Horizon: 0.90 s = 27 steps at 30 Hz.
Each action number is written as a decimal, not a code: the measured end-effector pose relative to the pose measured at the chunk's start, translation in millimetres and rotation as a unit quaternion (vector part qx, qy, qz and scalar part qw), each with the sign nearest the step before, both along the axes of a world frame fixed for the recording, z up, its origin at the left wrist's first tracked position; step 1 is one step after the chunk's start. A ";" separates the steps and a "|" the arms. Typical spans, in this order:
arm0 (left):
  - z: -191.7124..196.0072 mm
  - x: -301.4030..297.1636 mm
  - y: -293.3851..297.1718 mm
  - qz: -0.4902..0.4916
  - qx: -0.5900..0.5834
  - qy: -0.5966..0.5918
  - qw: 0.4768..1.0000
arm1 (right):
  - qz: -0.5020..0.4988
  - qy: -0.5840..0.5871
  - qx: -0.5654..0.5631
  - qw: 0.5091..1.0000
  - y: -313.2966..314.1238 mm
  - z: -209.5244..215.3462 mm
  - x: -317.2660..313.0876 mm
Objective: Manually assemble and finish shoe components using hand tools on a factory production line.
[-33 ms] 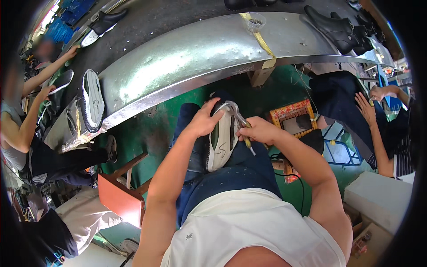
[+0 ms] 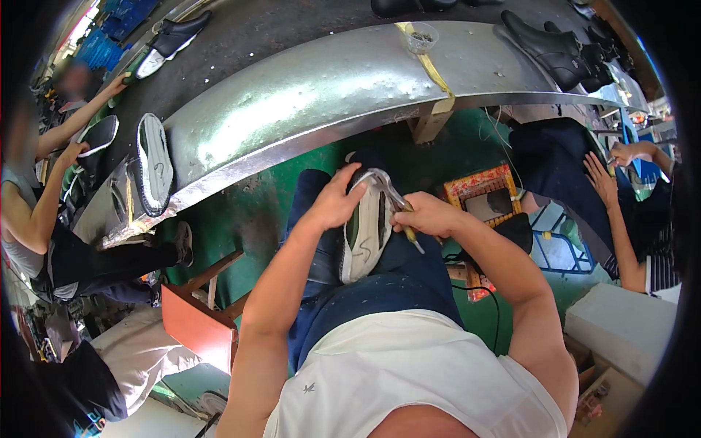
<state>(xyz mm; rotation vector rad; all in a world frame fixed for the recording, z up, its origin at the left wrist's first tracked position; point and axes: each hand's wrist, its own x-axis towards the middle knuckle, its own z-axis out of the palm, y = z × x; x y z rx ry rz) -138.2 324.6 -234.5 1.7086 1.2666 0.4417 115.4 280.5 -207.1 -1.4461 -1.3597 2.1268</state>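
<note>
A shoe (image 2: pixel 367 244) lies bottom up across my lap, its pale underside showing with a dark curved mark and a dark rim around it. My left hand (image 2: pixel 338 198) is closed around its far end, thumb over the edge. In my right hand (image 2: pixel 429 214) is a pair of pincers (image 2: pixel 391 193) with a curved metal head and yellowish handles. The curved head rests at the shoe's far end, close to my left fingers. What lies between the jaws is too small to make out.
A metal-edged bench (image 2: pixel 307 87) curves ahead, bearing another upturned shoe (image 2: pixel 155 164), a clear cup of small bits (image 2: pixel 421 36) and black boots (image 2: pixel 544 51). Co-workers sit left and right. A red-brown stool (image 2: pixel 197 328) stands left, a blue-framed stool (image 2: pixel 562 252) right.
The pincers' handles have swung very slightly to the right, while the shoe and my left hand stay in place. At the left, a co-worker's held shoe has shifted a little.
</note>
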 end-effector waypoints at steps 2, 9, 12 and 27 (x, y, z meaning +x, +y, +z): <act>-0.3 -4.3 -13.3 0.024 0.058 0.012 0.998 | 0.086 -0.024 0.026 0.996 7.8 14.5 -1.0; -0.5 -35.5 -37.1 0.161 0.048 -0.230 0.958 | 0.118 -0.159 0.455 0.869 4.9 5.2 -43.1; -9.2 -56.2 -25.0 0.207 -0.050 -0.358 0.909 | 0.040 -0.145 0.506 0.849 9.0 -8.4 -80.3; 0.5 -56.9 4.7 0.099 -0.262 -0.276 0.919 | -0.170 0.220 -0.162 0.947 -52.1 44.0 -19.8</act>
